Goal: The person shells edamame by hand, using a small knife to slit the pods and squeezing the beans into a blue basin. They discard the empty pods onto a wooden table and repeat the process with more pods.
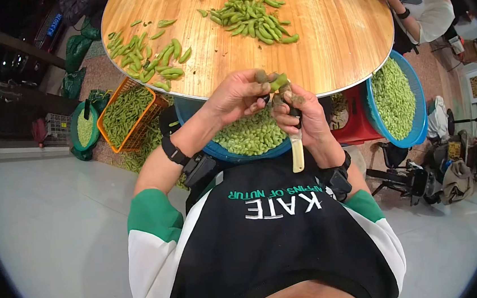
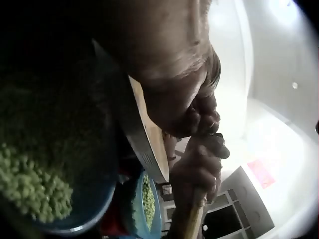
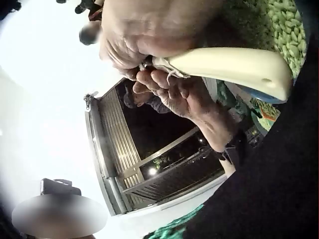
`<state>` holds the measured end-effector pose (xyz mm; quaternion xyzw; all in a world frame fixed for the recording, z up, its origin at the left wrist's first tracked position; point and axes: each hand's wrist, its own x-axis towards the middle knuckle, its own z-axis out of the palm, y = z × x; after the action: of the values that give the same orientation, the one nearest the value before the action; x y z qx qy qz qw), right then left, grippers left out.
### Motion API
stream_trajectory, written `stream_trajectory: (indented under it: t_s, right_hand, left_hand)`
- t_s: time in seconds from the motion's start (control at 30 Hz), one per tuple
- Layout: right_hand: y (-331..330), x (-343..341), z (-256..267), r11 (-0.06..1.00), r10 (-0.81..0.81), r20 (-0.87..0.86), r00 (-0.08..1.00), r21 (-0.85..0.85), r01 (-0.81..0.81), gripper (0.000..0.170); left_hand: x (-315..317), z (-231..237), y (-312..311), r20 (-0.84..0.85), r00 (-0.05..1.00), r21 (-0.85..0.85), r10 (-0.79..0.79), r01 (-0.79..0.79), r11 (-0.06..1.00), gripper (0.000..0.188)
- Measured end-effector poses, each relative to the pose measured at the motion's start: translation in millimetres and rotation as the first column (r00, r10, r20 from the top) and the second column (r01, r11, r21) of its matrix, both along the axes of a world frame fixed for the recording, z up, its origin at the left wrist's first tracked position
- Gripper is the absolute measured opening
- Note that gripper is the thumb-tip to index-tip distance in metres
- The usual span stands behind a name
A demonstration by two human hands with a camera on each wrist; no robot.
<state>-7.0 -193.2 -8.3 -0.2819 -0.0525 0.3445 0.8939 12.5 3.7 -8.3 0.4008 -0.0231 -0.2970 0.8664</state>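
Observation:
Over the near edge of the round wooden table (image 1: 208,66), my left hand (image 1: 237,98) pinches a green soybean pod (image 1: 279,82) between thumb and fingers. My right hand (image 1: 305,112) is close against it, fingertips at the pod. That same hand grips a tool with a cream handle (image 3: 234,69), which sticks out of the palm toward my body; its working end is hidden by the fingers. Below both hands, a blue basin (image 1: 210,148) holds a heap of shelled beans (image 1: 254,133). Both hands also meet in the left wrist view.
Pods lie on the table in a central pile (image 1: 253,20) and a left pile (image 1: 140,58). An orange crate (image 1: 124,115) of pods stands at left, and another blue basin (image 1: 420,116) of beans at right beside a red stool (image 1: 355,119). Another person (image 1: 421,5) sits at far right.

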Motion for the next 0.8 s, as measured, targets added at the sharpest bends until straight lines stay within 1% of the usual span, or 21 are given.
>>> stream_trajectory:
  t_s: [0.03, 0.1, 0.13, 0.17, 0.2, 0.23, 0.27, 0.3, 0.33, 0.37, 0.43, 0.47, 0.5, 0.53, 0.57, 0.63, 0.67, 0.7, 0.73, 0.77, 0.8]
  right_hand:
    - [-1.6, -0.9, -1.4, 1.000, 0.001, 0.000, 1.000, -0.001, -0.001, 0.017]
    - [-3.6, -2.0, -4.9, 0.996, 0.049, -0.096, 0.994, 0.084, -0.041, 0.018]
    - [-2.8, -1.4, -4.8, 0.996, 0.049, -0.096, 0.994, 0.083, -0.041, 0.018]
    - [-1.6, -1.7, -5.2, 0.998, 0.018, -0.108, 0.994, 0.063, -0.011, 0.019]
    - [-0.9, -1.9, -5.6, 0.999, -0.013, -0.120, 0.993, 0.044, 0.018, 0.020]
    - [-0.9, -2.1, -7.6, 0.999, -0.012, -0.121, 0.993, 0.043, 0.017, 0.020]
    - [-0.4, -1.6, -10.6, 0.998, -0.009, -0.140, 0.990, 0.062, 0.018, 0.022]
    - [0.9, -0.9, -10.7, 0.996, -0.003, -0.158, 0.987, 0.082, 0.017, 0.024]
    - [2.1, -0.6, -9.1, 0.996, -0.001, -0.159, 0.987, 0.083, 0.014, 0.024]
    - [3.6, -1.0, -5.6, 0.995, 0.016, -0.171, 0.985, 0.101, 0.002, 0.025]
    - [5.2, -2.4, -4.0, 0.993, 0.033, -0.182, 0.983, 0.119, -0.011, 0.026]
    - [5.7, -2.8, -4.9, 0.995, 0.013, -0.148, 0.989, 0.098, 0.001, 0.027]
    - [6.2, -2.5, -5.9, 0.997, -0.005, -0.112, 0.994, 0.077, 0.014, 0.028]
    - [6.0, -1.9, -8.0, 0.997, -0.004, -0.111, 0.994, 0.076, 0.012, 0.028]
    - [5.3, -2.1, -11.1, 0.998, -0.033, -0.089, 0.995, 0.045, 0.037, 0.026]
    - [5.2, -3.4, -11.9, 0.998, -0.060, -0.068, 0.996, 0.011, 0.061, 0.024]
    - [6.4, -4.7, -10.1, 0.979, -0.128, 0.044, 0.991, -0.155, 0.133, 0.021]
    - [7.5, -5.8, -8.9, 0.926, -0.175, 0.164, 0.971, -0.307, 0.218, 0.018]
    - [8.5, -5.3, -8.4, 0.926, -0.176, 0.165, 0.971, -0.307, 0.220, 0.018]
    - [9.5, -4.0, -8.2, 0.862, -0.189, 0.273, 0.943, -0.414, 0.292, 0.018]
    - [10.4, -2.9, -7.9, 0.782, -0.184, 0.378, 0.907, -0.503, 0.368, 0.019]
  left_hand:
    - [-1.2, -2.9, 1.1, 0.000, 1.000, -0.001, 0.001, -0.001, 1.000, 0.008]
    - [-3.7, -6.8, 2.0, -0.058, 0.992, -0.171, -0.108, 0.097, 0.981, 0.008]
    - [-3.8, -4.7, 1.6, -0.057, 0.992, -0.172, -0.108, 0.097, 0.980, 0.008]
    - [-5.0, -2.3, 1.0, 0.136, 0.990, 0.171, -0.026, 0.002, 0.985, 0.007]
    - [-6.6, 2.7, -0.2, 0.339, 0.941, 0.469, -0.013, -0.157, 0.869, 0.006]
    - [-9.2, 6.8, -1.6, 0.337, 0.941, 0.468, -0.012, -0.157, 0.870, 0.006]
    - [-12.1, 10.9, -2.8, 0.723, 0.681, 0.547, -0.111, -0.468, 0.694, 0.008]
    - [-13.6, 12.9, -3.0, 0.901, 0.294, 0.423, -0.319, -0.755, 0.501, 0.010]
    - [-13.1, 10.8, -1.4, 0.899, 0.202, 0.379, -0.389, -0.803, 0.460, 0.018]
    - [-13.1, 10.2, -1.1, 0.899, 0.204, 0.381, -0.389, -0.802, 0.460, 0.018]
    - [-13.4, 9.6, -2.0, 0.920, 0.185, 0.339, -0.347, -0.820, 0.461, 0.007]
    - [-15.1, 10.7, -3.3, 0.920, 0.185, 0.338, -0.346, -0.821, 0.460, 0.007]
    - [-18.3, 13.1, -5.6, 0.828, 0.552, 0.486, -0.101, -0.616, 0.620, 0.010]
    - [-20.1, 14.3, -6.7, 0.530, 0.845, 0.485, 0.068, -0.368, 0.793, 0.015]
    - [-20.3, 13.9, -6.4, 0.529, 0.846, 0.485, 0.069, -0.368, 0.793, 0.015]
    - [-21.0, 12.5, -5.6, 0.305, 0.948, 0.454, 0.090, -0.227, 0.861, 0.016]
    - [-21.6, 8.7, -6.4, 0.304, 0.948, 0.454, 0.090, -0.228, 0.862, 0.016]
    - [-23.1, 4.0, -8.7, 0.429, 0.900, 0.503, 0.072, -0.304, 0.809, 0.014]
    - [-24.3, 0.8, -10.9, 0.545, 0.837, 0.536, 0.040, -0.385, 0.752, 0.013]
    - [-25.5, -1.4, -12.3, 0.545, 0.837, 0.535, 0.040, -0.384, 0.752, 0.013]
    - [-27.5, -0.9, -13.4, 0.699, 0.714, 0.553, -0.036, -0.509, 0.659, 0.011]
